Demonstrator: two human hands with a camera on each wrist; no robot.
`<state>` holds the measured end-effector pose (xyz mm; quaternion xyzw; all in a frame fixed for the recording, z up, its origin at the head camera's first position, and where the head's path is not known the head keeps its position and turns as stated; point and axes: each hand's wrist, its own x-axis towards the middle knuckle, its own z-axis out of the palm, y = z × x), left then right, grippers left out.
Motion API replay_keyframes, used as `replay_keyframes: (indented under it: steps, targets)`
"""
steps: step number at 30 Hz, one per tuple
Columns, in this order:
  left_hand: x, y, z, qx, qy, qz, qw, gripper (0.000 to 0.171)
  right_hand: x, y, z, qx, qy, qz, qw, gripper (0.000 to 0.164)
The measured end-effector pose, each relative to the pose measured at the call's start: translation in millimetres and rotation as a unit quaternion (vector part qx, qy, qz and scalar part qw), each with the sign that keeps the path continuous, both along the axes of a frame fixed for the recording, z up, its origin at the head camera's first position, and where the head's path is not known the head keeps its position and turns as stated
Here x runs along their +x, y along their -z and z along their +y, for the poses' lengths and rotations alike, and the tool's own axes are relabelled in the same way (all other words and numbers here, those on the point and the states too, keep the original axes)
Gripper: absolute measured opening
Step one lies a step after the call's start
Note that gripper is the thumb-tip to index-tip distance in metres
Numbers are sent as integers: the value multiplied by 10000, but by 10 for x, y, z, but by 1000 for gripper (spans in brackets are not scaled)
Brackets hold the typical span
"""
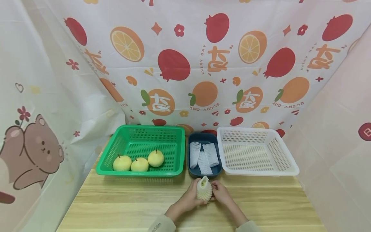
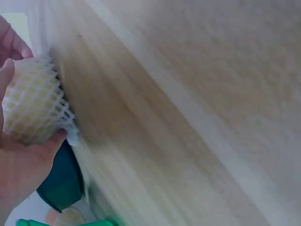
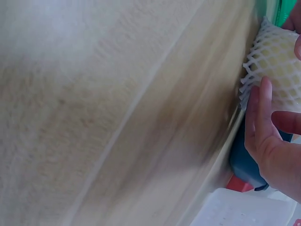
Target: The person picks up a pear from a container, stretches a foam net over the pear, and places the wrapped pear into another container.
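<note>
My left hand [image 1: 189, 197] holds a pale yellow pear [image 1: 203, 184] wrapped in a white foam net sleeve [image 1: 204, 193]. The sleeve's gathered end points up, and a bit of the pear shows through its opening. In the left wrist view the left thumb and fingers curl round the netted pear. My right hand [image 1: 221, 193] is at the pear's right side; in the right wrist view its fairly straight fingers [image 3: 264, 101] touch the net's edge, with the thumb apart from them. Just behind the hands, a dark blue bin [image 1: 191, 170] holds several flat foam net sleeves [image 1: 210, 154].
To the left stands a green basket [image 1: 139, 173] with three bare yellow pears [image 1: 140, 164] near its front. On the right is a white basket [image 1: 261, 173]. The wooden table [image 1: 121, 203] meets a fruit-print curtain [image 1: 179, 35] at the back.
</note>
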<state>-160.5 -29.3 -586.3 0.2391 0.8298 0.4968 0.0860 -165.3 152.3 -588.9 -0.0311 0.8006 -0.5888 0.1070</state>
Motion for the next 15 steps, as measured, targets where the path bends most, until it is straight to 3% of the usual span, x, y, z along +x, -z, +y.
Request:
replay_keyframes:
  steps: [5,8,15]
  targets:
    - [-7,56,-34,159,29,-292,9994,92,2,60,-10,-69,33,-74,9999,21]
    - [-7,72,-52,169,83,-292,9994,92,8,88,-8,-109,12,-157,9998,23]
    - [-13,30,-55,208,-65,-377,9991,93,24,49,-14,-625,119,-372,9973,27]
